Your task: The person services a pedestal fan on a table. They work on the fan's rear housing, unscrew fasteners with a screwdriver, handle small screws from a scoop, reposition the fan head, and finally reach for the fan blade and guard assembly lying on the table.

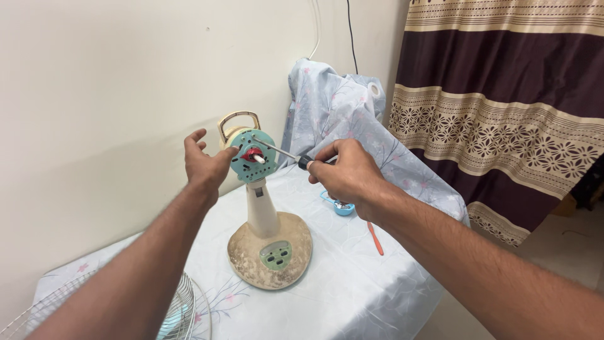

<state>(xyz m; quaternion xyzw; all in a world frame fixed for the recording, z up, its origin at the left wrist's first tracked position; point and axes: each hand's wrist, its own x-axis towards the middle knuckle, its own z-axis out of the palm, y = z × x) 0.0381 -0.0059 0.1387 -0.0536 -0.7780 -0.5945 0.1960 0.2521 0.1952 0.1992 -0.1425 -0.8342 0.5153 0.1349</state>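
1. A small table fan point(261, 208) with its front grille and blades off is being worked on. It is standing upright on a table point(352, 296) covered with a pale flowered cloth.

2. The round teal motor face point(253, 156) at the top of the fan is being steadied by the left hand point(204, 165). That hand is being kept at 9 o'clock of the face, thumb touching the rim, the other fingers spread apart and open.

3. A screwdriver point(289, 155) is being held by the right hand point(346, 173), at 3 o'clock of the face. The fingers are being closed tight around its black handle.

4. The thin metal tip is being pressed against the face near the top, just beside the red part point(251, 154) in the middle. It looks as if a screw is being turned there, though the screw itself is too small to be seen.

5. The step in hand is judged to be the loosening or tightening of a motor-face screw; which one cannot be told.

6. For the next move, the tip is needing to be kept straight in the screw and the fan head held firm.

7. A small blue dish point(340, 206) is lying at 5 o'clock of the right hand, and a thin orange tool point(375, 239) is lying just past it. A wire grille point(182, 308) is resting at 7 o'clock of the fan's dusty base.
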